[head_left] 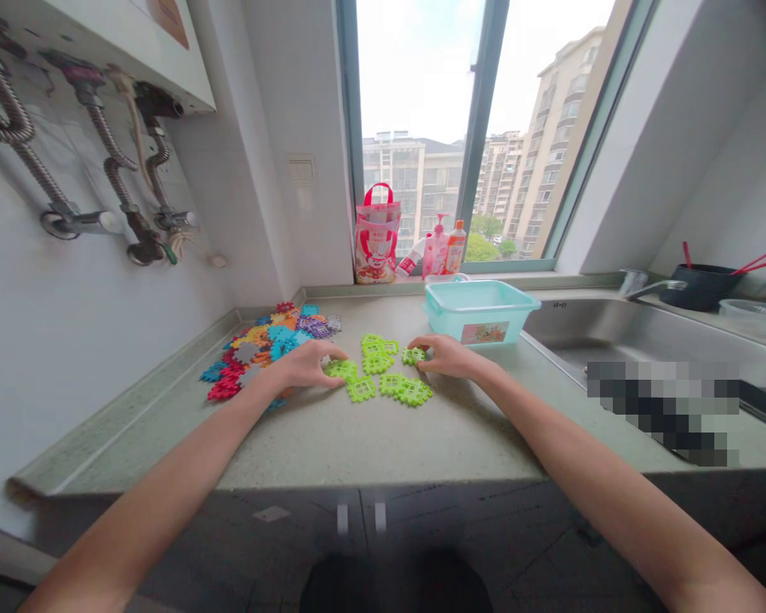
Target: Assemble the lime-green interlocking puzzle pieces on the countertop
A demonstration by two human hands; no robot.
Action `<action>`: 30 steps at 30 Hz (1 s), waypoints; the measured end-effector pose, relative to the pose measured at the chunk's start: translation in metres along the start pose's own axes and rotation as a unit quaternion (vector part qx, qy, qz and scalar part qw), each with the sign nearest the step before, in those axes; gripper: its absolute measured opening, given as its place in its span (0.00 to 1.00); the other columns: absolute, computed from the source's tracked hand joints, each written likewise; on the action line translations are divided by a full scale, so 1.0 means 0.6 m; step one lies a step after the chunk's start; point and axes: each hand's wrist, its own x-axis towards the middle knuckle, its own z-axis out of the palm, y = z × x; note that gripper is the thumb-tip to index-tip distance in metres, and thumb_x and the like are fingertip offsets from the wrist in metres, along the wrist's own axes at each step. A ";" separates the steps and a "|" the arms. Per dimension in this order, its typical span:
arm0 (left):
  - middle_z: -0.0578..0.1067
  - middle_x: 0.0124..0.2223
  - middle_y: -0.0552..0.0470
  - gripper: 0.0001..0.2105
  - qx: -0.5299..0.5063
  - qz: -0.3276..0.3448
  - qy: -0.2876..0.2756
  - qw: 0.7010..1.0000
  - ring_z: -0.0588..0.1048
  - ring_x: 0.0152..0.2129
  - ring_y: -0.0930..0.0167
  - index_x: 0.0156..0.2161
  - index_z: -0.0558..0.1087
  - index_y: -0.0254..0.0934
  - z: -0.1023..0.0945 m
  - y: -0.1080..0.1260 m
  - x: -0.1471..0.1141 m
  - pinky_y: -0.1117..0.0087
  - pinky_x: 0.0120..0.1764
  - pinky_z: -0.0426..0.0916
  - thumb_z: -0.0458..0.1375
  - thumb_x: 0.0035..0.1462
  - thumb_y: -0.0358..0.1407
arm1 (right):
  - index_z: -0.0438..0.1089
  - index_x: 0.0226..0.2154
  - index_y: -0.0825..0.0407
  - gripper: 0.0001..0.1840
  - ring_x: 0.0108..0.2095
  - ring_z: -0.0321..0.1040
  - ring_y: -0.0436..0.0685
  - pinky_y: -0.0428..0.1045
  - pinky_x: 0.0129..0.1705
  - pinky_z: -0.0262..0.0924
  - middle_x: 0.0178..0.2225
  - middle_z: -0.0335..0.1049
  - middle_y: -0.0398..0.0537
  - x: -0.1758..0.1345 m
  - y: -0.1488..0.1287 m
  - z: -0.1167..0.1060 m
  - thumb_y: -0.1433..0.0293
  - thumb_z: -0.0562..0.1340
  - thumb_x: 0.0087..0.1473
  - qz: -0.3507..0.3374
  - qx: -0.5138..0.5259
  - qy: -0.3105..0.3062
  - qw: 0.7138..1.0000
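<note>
Several lime green plastic building pieces (378, 365), square with notched edges, lie in small overlapping groups on the counter. My left hand (307, 364) curls its thumb and fingers around a green piece (340, 369) at the left of the group. On the other side, my right hand (445, 355) pinches another green piece (413, 356) at its edge. Nearer to me, two clusters of green pieces (406, 389) rest flat between the hands. Beside my left wrist is a heap of mixed pieces (255, 349) in red, blue, yellow, grey, orange and purple.
A light teal plastic basket (482, 300) stands behind my right hand, next to the steel sink (587, 340) with its tap (657, 288). By the window are a red and white bag (378, 243) and pink and orange bottles (443, 249). Pipes (105, 153) run along the left wall.
</note>
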 end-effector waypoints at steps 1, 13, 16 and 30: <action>0.84 0.50 0.45 0.23 0.024 -0.005 0.009 1.000 0.81 0.45 0.60 0.50 0.82 0.38 -0.005 -0.004 -0.001 0.64 0.50 0.73 0.69 0.51 0.47 | 0.79 0.54 0.51 0.26 0.41 0.76 0.59 0.49 0.45 0.66 0.43 0.81 0.49 0.000 0.001 0.000 0.72 0.68 0.51 0.000 -0.003 0.003 1.000; 0.82 0.41 0.49 0.18 -0.006 0.082 0.046 0.996 0.79 0.37 0.64 0.43 0.80 0.38 0.010 0.107 0.003 0.64 0.44 0.71 0.71 0.52 0.48 | 0.75 0.58 0.50 0.27 0.45 0.75 0.58 0.52 0.50 0.68 0.51 0.79 0.53 -0.010 -0.046 -0.007 0.68 0.68 0.55 -0.111 0.064 0.058 0.990; 0.82 0.39 0.49 0.18 0.038 0.071 0.028 0.996 0.78 0.36 0.63 0.41 0.80 0.39 0.015 0.120 0.002 0.64 0.42 0.70 0.71 0.51 0.49 | 0.77 0.56 0.49 0.25 0.41 0.75 0.57 0.51 0.48 0.68 0.49 0.79 0.51 -0.019 -0.083 -0.006 0.69 0.69 0.54 -0.146 0.092 0.018 0.985; 0.83 0.44 0.48 0.21 0.004 0.054 0.011 0.998 0.81 0.40 0.62 0.48 0.79 0.39 0.033 0.108 0.003 0.64 0.46 0.71 0.70 0.54 0.50 | 0.80 0.49 0.48 0.18 0.40 0.73 0.58 0.49 0.45 0.65 0.44 0.78 0.50 -0.024 -0.107 0.006 0.68 0.71 0.55 -0.145 0.022 -0.054 0.988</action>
